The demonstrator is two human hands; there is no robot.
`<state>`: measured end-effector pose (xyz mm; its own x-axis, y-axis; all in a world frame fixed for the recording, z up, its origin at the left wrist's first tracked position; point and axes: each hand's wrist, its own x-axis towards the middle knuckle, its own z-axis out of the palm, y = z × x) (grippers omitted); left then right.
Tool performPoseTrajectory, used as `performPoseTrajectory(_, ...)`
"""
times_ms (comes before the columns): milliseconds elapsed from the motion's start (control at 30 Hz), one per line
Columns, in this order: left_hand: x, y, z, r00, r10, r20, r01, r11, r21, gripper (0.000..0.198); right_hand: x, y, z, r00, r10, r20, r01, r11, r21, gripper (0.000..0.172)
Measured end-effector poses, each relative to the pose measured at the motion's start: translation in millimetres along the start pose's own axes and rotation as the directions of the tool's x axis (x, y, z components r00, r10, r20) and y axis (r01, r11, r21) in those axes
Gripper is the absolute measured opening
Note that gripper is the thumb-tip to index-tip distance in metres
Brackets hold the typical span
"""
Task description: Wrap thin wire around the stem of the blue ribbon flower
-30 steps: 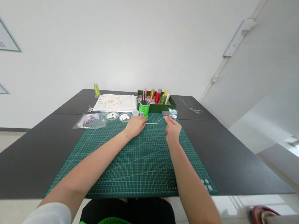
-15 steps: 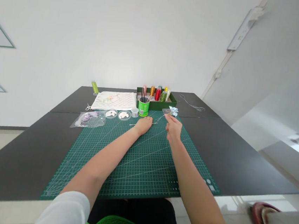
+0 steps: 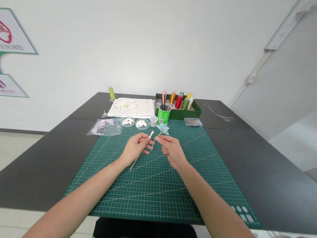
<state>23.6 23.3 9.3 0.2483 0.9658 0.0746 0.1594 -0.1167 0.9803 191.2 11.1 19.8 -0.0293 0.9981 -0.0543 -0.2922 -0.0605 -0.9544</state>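
Between thumb and fingers, my left hand (image 3: 138, 146) grips a thin metallic hairpin-like stick (image 3: 151, 134); it slants from the upper right down to the lower left. Close beside it, my right hand (image 3: 171, 148) pinches the thin stem of a pale blue flower (image 3: 163, 128). The blossom points up and away from me, above my fingertips. A fine pale thread or wire (image 3: 153, 145) hangs between the two hands. Both hands are over the green cutting mat (image 3: 151, 193).
Behind stand a green cup of tools (image 3: 163, 116), a green box (image 3: 178, 114) of thread spools and a clear case (image 3: 193, 122). Left of them are dishes of white pieces (image 3: 142, 124), white sheets (image 3: 132, 108), small scissors (image 3: 104, 114) and a plastic bag (image 3: 105, 126).
My left hand has lifted the stick off the mat. My right hand has brought the flower leftward and nearer, so the hands are close together. The view has turned left.
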Motion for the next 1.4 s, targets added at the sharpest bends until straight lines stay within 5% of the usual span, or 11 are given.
performPoseTrajectory(167, -12.3, -4.1, 14.4, 0.999, -0.023, 0.036, 0.027, 0.995, -0.101, 0.030, -6.3, 6.7, 7.5, 1.000, 0.017, 0.011, -0.017, 0.999, -0.037, 0.044)
performPoseTrajectory(467, -25.1, 0.4, 20.7, 0.983, 0.082, -0.162, -0.094, 0.993, -0.068, 0.033, -6.8, 9.2, 12.9, 0.999, -0.028, -0.018, 0.027, 0.996, -0.084, 0.033)
performPoseTrajectory(600, -25.5, 0.7, 20.3, 0.977, 0.168, -0.131, -0.160, 0.985, 0.065, 0.034, -6.4, 10.5, 11.5, 0.999, -0.040, -0.022, 0.037, 0.990, -0.135, 0.032)
performPoseTrajectory(933, -24.0, -4.4, 17.1, 0.986, 0.166, -0.008, -0.162, 0.972, 0.169, 0.041, -6.3, 13.6, 11.6, 0.997, -0.066, -0.027, 0.061, 0.983, -0.171, 0.027)
performPoseTrajectory(1200, -25.3, -4.7, 15.0, 0.977, 0.213, -0.025, -0.205, 0.962, 0.181, 0.038, -7.8, 11.9, 13.0, 0.996, -0.083, -0.012, 0.081, 0.988, -0.133, 0.024)
performPoseTrajectory(1400, -22.5, -3.0, 16.4, 0.999, 0.048, -0.021, -0.047, 0.999, 0.016, 0.038, -4.1, 15.1, 10.4, 0.991, -0.131, 0.025, 0.134, 0.979, -0.155, 0.025)
